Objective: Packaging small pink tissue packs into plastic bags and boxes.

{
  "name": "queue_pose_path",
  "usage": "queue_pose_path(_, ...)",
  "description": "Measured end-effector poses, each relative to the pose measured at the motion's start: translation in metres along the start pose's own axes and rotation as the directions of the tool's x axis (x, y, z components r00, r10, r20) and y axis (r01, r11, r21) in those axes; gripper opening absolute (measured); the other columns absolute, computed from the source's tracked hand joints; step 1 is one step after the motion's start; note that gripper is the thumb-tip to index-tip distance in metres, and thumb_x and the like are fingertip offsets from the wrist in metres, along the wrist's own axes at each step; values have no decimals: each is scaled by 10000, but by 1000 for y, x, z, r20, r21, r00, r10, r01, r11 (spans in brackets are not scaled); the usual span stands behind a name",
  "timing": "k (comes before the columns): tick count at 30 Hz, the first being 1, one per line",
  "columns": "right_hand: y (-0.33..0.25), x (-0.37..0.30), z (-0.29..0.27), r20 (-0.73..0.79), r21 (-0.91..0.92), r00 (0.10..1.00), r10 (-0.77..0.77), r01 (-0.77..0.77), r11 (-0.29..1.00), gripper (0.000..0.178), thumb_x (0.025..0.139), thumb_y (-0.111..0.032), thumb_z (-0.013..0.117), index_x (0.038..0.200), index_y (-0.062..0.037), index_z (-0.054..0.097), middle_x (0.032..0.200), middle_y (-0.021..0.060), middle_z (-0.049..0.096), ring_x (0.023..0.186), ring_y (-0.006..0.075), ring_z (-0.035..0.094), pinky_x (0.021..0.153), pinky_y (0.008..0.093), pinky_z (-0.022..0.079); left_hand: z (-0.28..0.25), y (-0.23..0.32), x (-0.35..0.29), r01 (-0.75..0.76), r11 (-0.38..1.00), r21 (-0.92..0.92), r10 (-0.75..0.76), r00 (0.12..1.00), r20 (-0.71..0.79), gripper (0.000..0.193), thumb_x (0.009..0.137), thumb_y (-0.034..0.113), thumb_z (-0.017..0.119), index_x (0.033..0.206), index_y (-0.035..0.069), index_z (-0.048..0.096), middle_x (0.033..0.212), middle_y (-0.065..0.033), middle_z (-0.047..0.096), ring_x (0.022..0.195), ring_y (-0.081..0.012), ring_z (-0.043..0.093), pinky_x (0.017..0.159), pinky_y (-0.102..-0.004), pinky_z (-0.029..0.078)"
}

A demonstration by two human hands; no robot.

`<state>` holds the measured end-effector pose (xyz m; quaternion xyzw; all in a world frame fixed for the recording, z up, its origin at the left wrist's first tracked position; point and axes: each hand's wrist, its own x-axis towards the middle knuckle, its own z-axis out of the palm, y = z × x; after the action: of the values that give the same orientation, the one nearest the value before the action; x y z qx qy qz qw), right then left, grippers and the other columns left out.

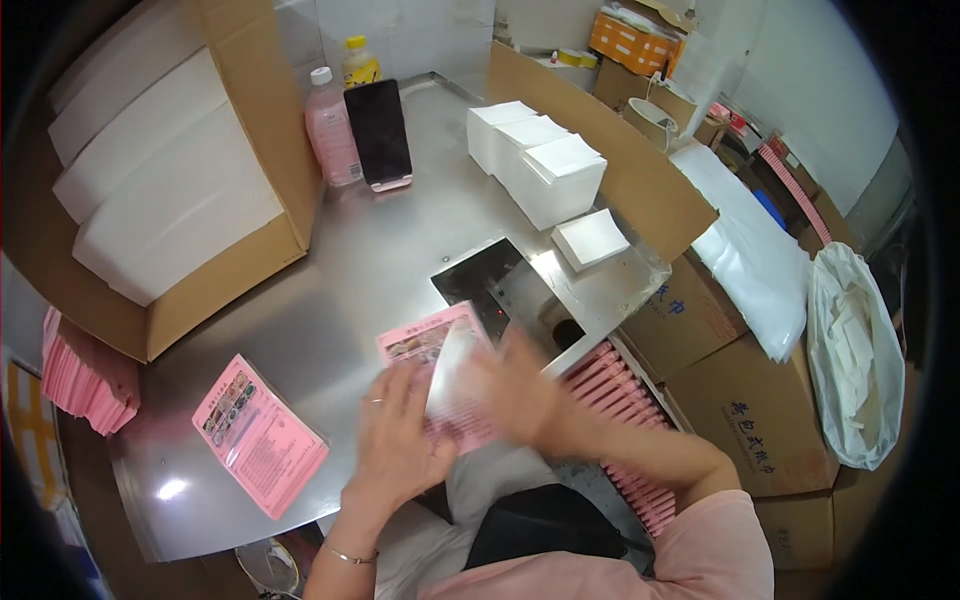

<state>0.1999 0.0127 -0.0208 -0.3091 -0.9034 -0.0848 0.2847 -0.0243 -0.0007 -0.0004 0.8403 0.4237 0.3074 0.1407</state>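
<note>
My left hand (398,430), with a ring and a bracelet, grips the left edge of a pink printed packet (415,343) near the front of the metal table. A white folded paper (452,365), looking like a napkin, lies slantwise over that packet. My right hand (512,395) is at the paper's right side, smeared by motion, so its fingers cannot be read. To the left, a flat stack of similar pink packets (260,437) rests on the table. Beyond my right hand is a dark recess (495,285) with a metal-edged opening in the tabletop.
White paper stacks (540,165) and a smaller pile (590,240) stand at the back right. A phone (380,135) leans before a pink bottle (330,130). An open carton (230,250) holds white stacks at left. Pink packets (635,440) fill a row beside my right arm.
</note>
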Motion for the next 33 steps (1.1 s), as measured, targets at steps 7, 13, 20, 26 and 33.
queue_pose_path(7,6,65,35,132,-131,976,172,-155,979,531,801,-207,645,1276,19,572,1289,213,580,1260,391,530,1070,664,304,21,19,19,179,977,117,-177,984,-23,928,660,401,790,1428,44,412,1586,-282,188,1436,-526,194,1065,-703,236)
queue_pose_path(13,20,18,23,-194,-44,974,114,-125,991,267,787,-54,578,1048,-17,625,1051,168,651,1061,313,635,1001,487,437,4,10,8,245,901,359,-243,969,-51,803,698,436,785,1355,65,511,1486,-214,370,1378,-443,291,1082,-596,242)
queue_pose_path(20,138,-12,-25,-310,-409,779,545,-627,663,230,815,-154,701,1011,-34,685,878,98,574,872,304,554,809,461,431,11,14,13,310,915,257,-307,950,-49,493,797,361,737,1196,86,645,1048,-149,514,1060,-359,455,852,-468,340)
queue_pose_path(26,146,-15,-28,-334,-342,775,536,-630,697,120,878,-144,664,849,-33,700,844,93,549,835,277,541,737,432,427,13,15,25,86,873,480,29,973,-227,499,688,389,775,1040,62,639,1207,-200,487,1157,-394,404,966,-551,298)
queue_pose_path(33,147,-28,-28,-305,-239,764,569,-640,731,215,813,-22,641,1019,-13,701,940,131,599,917,315,570,796,427,472,11,15,8,282,902,329,-243,958,-155,472,735,398,744,1072,79,659,1265,-179,510,1148,-388,432,969,-604,305)
